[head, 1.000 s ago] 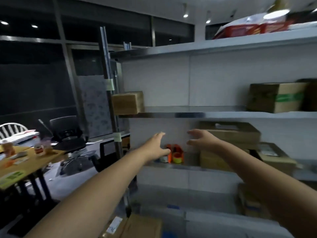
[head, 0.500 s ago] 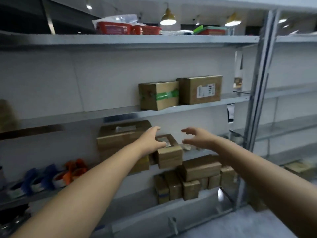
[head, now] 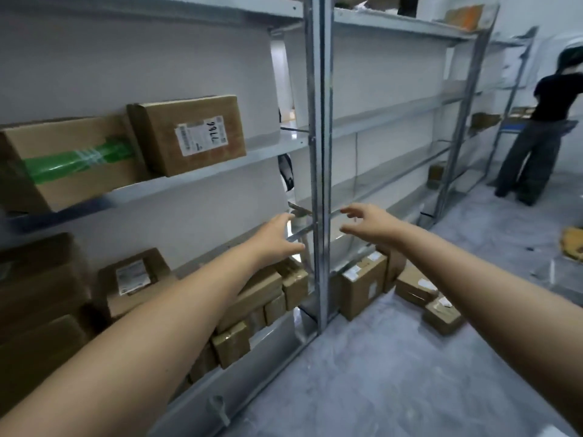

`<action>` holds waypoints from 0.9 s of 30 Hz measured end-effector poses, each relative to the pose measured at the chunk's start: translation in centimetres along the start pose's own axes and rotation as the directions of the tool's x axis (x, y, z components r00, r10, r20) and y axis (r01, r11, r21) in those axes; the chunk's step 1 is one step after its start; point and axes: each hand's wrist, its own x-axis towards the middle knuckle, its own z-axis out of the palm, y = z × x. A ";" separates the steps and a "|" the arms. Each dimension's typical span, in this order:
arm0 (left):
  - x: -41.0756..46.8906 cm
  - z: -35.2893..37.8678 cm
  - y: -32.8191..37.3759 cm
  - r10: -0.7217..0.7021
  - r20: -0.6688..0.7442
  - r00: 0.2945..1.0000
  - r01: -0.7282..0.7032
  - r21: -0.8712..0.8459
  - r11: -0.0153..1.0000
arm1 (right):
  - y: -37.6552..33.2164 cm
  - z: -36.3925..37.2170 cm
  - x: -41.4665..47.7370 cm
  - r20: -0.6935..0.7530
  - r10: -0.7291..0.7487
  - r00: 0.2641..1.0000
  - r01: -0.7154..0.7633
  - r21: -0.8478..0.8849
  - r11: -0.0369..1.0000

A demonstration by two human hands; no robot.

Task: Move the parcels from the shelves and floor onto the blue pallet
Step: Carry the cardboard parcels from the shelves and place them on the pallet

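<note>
Left-edge parcels (head: pixel 38 298) blurred and cropped, blue pallet out of frame; view has swung right since 0.5 s ago, left hand (head: pixel 277 238) and right hand (head: pixel 369 223) spread wide, empty, over floor parcels (head: pixel 362 283) by the shelf post (head: pixel 320 171).

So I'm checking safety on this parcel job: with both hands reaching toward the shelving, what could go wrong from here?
1. The tilted brown cardboard box with green tape overhangs its grey metal shelf and could slide off.
2. Small brown cardboard parcels lie loose on the grey floor, a trip hazard.
3. The empty left hand and right hand flank the steel upright post and could knock it.
</note>
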 end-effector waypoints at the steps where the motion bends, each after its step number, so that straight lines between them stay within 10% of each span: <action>1: 1.6 0.8 0.4 0.026 0.019 0.999 -0.026 -0.003 1.000 | 1.5 -0.4 0.4 -0.023 0.037 0.999 -0.036 0.014 0.999; 27: 39.8 21.1 11.3 0.442 0.403 0.802 -0.389 -0.211 0.897 | 27.1 -10.1 15.6 -0.307 0.579 0.755 -0.569 0.133 0.812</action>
